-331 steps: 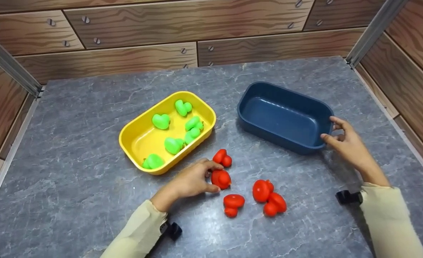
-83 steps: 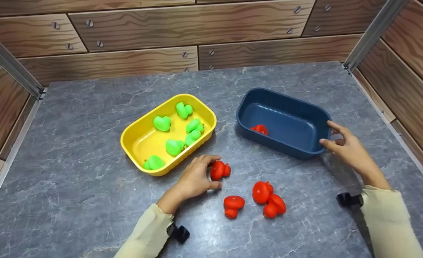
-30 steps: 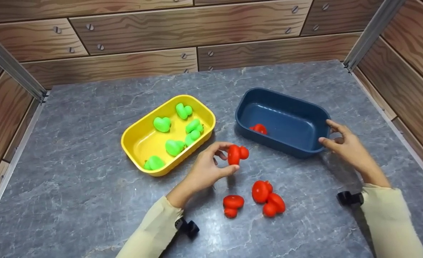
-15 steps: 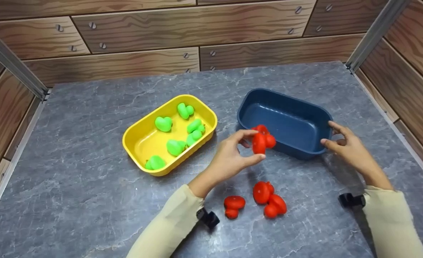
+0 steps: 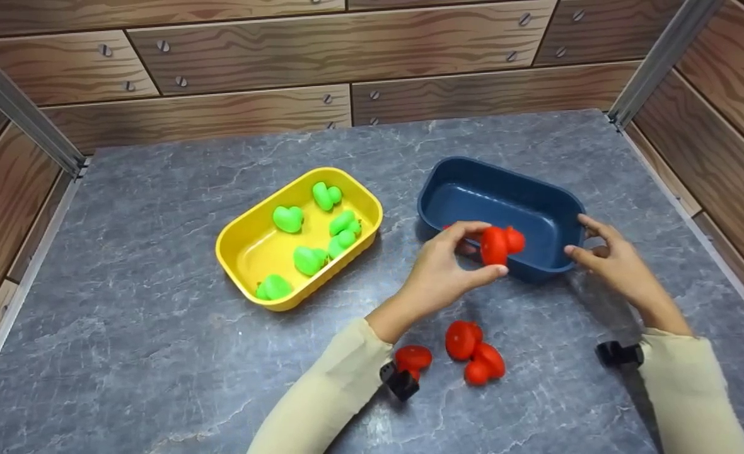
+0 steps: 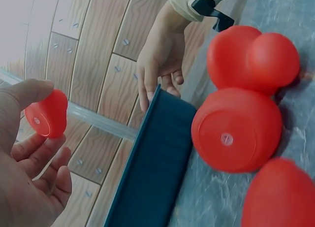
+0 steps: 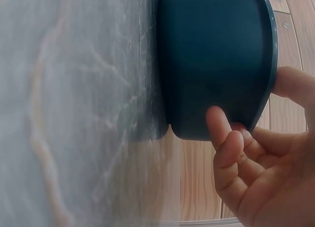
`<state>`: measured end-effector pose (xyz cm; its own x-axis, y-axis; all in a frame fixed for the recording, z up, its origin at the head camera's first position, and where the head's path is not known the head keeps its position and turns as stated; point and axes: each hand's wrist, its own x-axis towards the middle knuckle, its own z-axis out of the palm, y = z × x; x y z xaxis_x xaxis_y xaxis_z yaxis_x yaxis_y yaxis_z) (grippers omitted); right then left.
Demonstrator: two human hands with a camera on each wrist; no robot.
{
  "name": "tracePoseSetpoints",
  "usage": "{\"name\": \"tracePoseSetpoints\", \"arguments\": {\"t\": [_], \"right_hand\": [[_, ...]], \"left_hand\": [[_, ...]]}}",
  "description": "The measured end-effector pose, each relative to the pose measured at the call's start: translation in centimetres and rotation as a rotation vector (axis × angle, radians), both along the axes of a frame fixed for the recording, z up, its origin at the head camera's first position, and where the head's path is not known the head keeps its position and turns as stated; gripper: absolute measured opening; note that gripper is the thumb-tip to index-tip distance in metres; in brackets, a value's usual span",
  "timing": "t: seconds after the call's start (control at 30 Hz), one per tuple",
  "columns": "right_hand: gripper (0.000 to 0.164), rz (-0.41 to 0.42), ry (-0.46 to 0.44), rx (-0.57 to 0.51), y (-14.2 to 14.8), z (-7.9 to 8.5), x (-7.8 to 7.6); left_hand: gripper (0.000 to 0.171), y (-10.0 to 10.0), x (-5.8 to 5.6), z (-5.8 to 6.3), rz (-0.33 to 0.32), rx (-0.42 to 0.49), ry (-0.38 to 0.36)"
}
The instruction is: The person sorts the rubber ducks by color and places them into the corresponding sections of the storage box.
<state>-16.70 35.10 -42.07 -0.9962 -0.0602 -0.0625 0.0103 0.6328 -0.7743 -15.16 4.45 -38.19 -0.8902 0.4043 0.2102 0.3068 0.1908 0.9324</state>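
My left hand (image 5: pixel 438 271) pinches a red toy duck (image 5: pixel 494 246) between thumb and fingers, up at the front rim of the dark blue tub (image 5: pixel 511 183). In the left wrist view the held duck (image 6: pixel 51 113) hangs in the air. With thumb and fingers my right hand (image 5: pixel 621 265) holds the tub's right end, the thumb on the rim. A sliver of another red duck (image 5: pixel 446 227) shows inside the tub, mostly covered by my left hand. On the table lie a touching pair of red ducks (image 5: pixel 463 340) and a single red duck (image 5: pixel 413 357), partly behind the wrist camera.
A yellow tub (image 5: pixel 236 252) with several green toy ducks (image 5: pixel 288 219) stands to the left of the blue one. Wood-patterned panels (image 5: pixel 252 57) border the grey marbled tabletop (image 5: pixel 157 239) at the back and sides.
My left hand has picked a red duck off the table and carried it right to the blue tub. Another red duck got into the tub earlier. My right hand stays at its end.
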Motion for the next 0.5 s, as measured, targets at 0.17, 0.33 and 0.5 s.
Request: {"name": "tracePoseSetpoints", "arguments": {"t": [0.17,0.33,0.5], "right_hand": [[0.073,0.006,0.011,0.009,0.0,0.0,-0.1],[0.072,0.011,0.014,0.015,0.1,-0.1,-0.1],[0.072,0.009,0.008,0.026,0.3,-0.2,-0.1]], "left_hand": [[0.056,0.9,-0.2,0.0,0.02,0.013,-0.05],[0.056,2.0,-0.3,-0.1,0.031,0.024,-0.08],[0.054,3.1,-0.5,-0.4,0.051,0.046,-0.107]]}}
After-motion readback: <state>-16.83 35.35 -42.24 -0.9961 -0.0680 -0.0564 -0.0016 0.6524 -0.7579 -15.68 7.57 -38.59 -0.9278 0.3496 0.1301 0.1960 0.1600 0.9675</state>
